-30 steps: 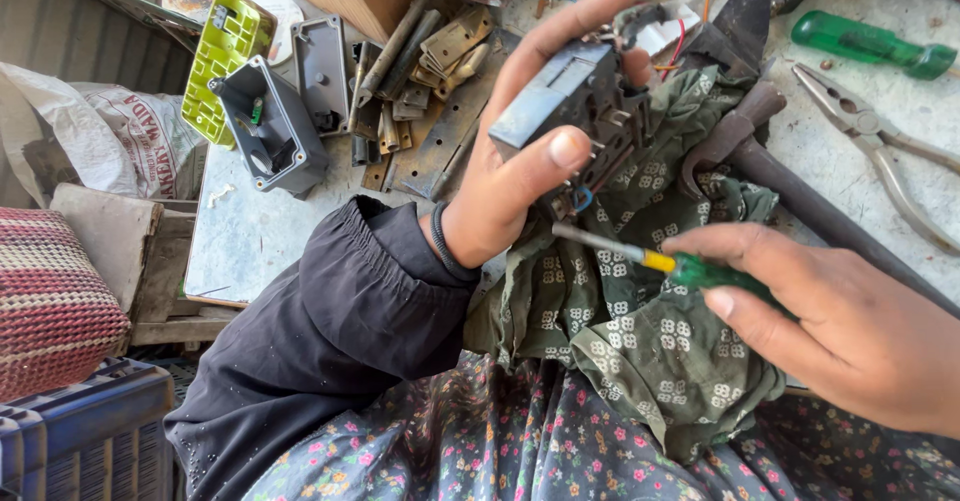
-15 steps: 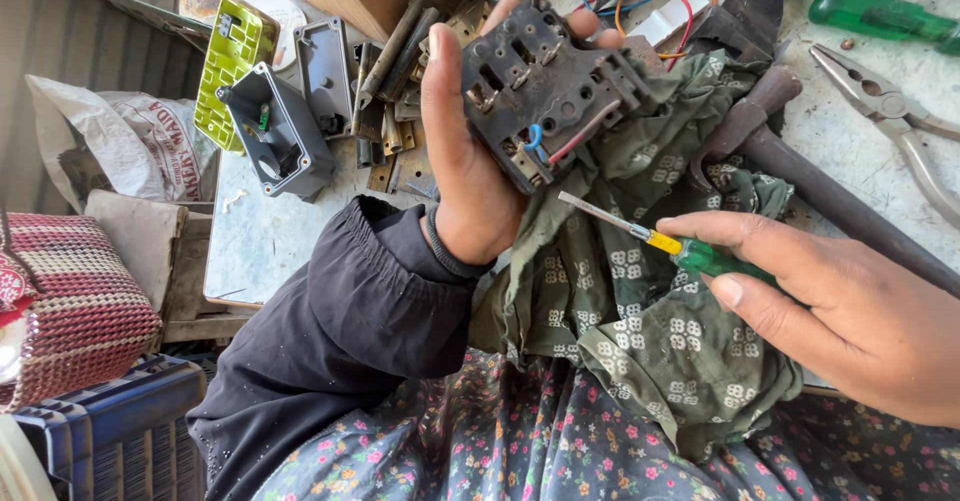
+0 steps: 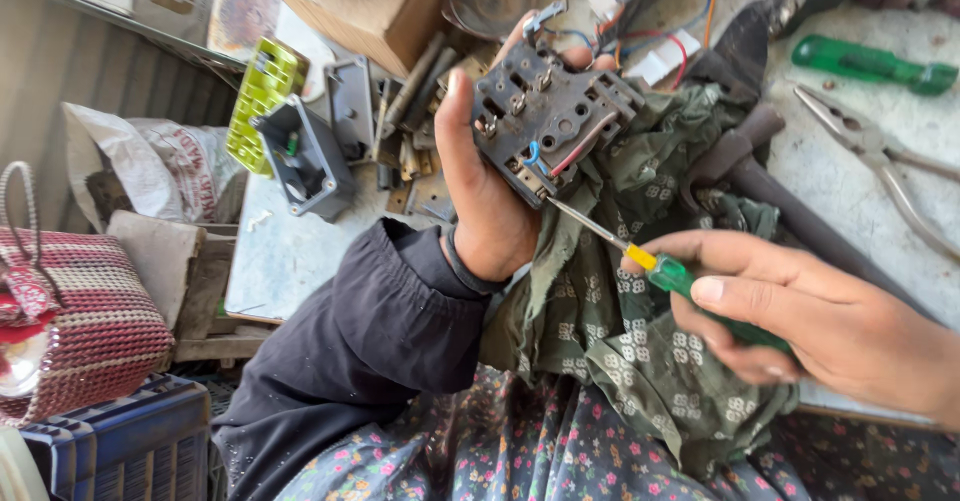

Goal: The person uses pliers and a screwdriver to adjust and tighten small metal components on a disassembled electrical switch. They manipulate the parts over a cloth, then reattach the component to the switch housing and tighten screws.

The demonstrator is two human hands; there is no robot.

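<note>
- My left hand was wrapped around a dark grey switch block, thumb up along its near edge, fingers behind it, holding it tilted over the green patterned cloth.
- The block's back faced me, with metal terminals and short blue and red wires on it.
- My right hand pinched a green-handled screwdriver between thumb and fingers, its thin tip touching the block's lower edge.
- On the table beyond lay a second green screwdriver, a pair of pliers and a dark hammer handle.
- To the left stood an open grey box beside a yellow-green plastic part.
</note>
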